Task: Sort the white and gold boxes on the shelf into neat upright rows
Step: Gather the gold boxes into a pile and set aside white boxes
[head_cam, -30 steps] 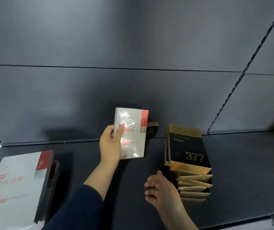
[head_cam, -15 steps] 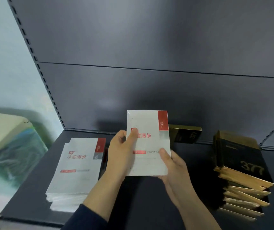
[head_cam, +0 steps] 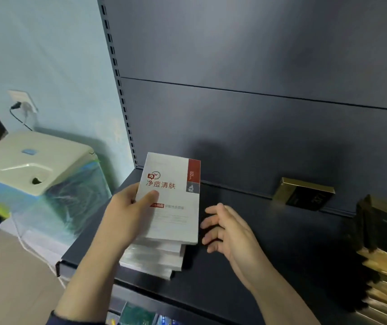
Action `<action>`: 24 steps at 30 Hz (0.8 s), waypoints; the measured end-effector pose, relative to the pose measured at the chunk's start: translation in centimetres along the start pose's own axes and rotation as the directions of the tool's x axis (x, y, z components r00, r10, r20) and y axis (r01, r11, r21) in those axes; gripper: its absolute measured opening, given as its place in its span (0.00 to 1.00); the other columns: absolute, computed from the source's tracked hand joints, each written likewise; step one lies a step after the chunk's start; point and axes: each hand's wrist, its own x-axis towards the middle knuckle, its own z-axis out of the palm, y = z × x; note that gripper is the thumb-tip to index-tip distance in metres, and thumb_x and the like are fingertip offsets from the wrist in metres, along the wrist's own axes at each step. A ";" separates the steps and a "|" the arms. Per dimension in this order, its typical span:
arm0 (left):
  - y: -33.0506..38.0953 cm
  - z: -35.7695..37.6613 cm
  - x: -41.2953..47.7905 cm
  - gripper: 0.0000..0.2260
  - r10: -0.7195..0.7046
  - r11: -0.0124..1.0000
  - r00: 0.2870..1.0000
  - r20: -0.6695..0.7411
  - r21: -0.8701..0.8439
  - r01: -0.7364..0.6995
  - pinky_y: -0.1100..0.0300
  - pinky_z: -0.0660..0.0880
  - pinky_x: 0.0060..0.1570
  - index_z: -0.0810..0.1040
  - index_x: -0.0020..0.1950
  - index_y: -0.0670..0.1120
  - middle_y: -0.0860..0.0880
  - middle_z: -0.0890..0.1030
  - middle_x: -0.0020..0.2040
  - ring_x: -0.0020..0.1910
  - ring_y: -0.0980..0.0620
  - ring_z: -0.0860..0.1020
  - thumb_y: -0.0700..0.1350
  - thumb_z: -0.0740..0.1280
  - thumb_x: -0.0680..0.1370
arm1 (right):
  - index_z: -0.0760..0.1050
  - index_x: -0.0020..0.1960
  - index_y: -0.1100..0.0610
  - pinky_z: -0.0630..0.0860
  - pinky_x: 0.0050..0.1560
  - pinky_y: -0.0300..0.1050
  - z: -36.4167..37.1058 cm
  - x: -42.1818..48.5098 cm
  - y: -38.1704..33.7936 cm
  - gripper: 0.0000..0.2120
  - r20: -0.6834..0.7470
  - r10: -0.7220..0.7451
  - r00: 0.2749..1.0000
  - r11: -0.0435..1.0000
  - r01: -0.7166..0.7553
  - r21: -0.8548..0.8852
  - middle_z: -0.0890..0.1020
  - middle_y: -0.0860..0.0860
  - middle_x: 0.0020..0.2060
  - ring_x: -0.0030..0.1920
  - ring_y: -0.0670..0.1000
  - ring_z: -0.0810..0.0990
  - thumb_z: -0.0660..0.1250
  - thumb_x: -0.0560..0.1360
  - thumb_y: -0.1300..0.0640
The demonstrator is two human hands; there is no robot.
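Our left hand [head_cam: 126, 214] grips a white box [head_cam: 171, 198] atop the white stack [head_cam: 152, 259] at the shelf's [head_cam: 258, 266] left front corner; right hand [head_cam: 230, 228] released, just beside

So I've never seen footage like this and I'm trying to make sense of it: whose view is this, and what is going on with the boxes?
There is no machine here. A person wears a camera on the head, so you look forward and down at their own two bare hands in front of a dark shelf.

The left hand grips a white box with a red corner, held over a stack of white boxes lying flat near the shelf's left end. The right hand is open beside it, holding nothing.

At the right edge is a group of gold boxes, some of them toppled. One more gold box leans against the back wall. Left of the shelf stands a pale appliance wrapped in plastic.
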 end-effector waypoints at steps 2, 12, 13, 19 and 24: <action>-1.2 -1.1 0.6 0.08 -0.084 0.983 0.995 -0.058 0.158 0.092 0.59 0.72 0.36 0.79 0.38 0.56 0.60 0.83 0.33 0.35 0.59 0.80 0.48 0.65 0.77 | 0.76 0.52 0.59 0.72 0.33 0.45 0.0 0.4 0.3 0.14 -0.025 0.009 1.000 1.000 -0.009 0.002 0.80 0.55 0.39 0.33 0.51 0.77 0.58 0.80 0.50; 0.8 3.6 0.6 0.24 0.320 0.814 0.934 -0.161 0.550 -0.185 0.49 0.67 0.59 0.74 0.67 0.48 0.42 0.72 0.60 0.58 0.39 0.70 0.53 0.71 0.73 | 0.77 0.48 0.59 0.73 0.36 0.46 -3.5 1.0 0.7 0.11 -0.209 0.040 0.977 0.997 -0.024 0.079 0.79 0.55 0.38 0.33 0.51 0.76 0.60 0.80 0.53; 2.0 5.2 0.2 0.24 0.341 0.843 0.933 -0.118 0.477 -0.248 0.51 0.65 0.61 0.73 0.67 0.49 0.44 0.71 0.61 0.59 0.41 0.69 0.53 0.70 0.73 | 0.77 0.48 0.59 0.73 0.36 0.46 -4.3 0.9 0.7 0.11 -0.249 0.044 0.968 0.995 -0.020 0.099 0.79 0.55 0.39 0.33 0.51 0.76 0.60 0.80 0.53; 5.3 17.1 -3.0 0.28 0.353 0.912 0.911 0.214 0.139 -0.386 0.57 0.62 0.67 0.61 0.73 0.52 0.50 0.64 0.67 0.67 0.51 0.63 0.53 0.68 0.76 | 0.75 0.49 0.60 0.72 0.37 0.47 -9.0 -1.0 0.7 0.11 -0.412 0.086 0.907 0.985 -0.017 0.169 0.79 0.57 0.42 0.37 0.54 0.76 0.59 0.80 0.53; 5.3 25.8 -3.0 0.31 0.288 0.943 0.876 0.387 0.044 -0.329 0.58 0.63 0.66 0.58 0.75 0.48 0.47 0.60 0.72 0.70 0.47 0.62 0.44 0.68 0.76 | 0.75 0.52 0.60 0.72 0.32 0.43 -12.9 -3.4 1.7 0.09 -0.539 0.158 0.827 0.968 -0.022 0.250 0.79 0.56 0.38 0.31 0.51 0.76 0.59 0.80 0.56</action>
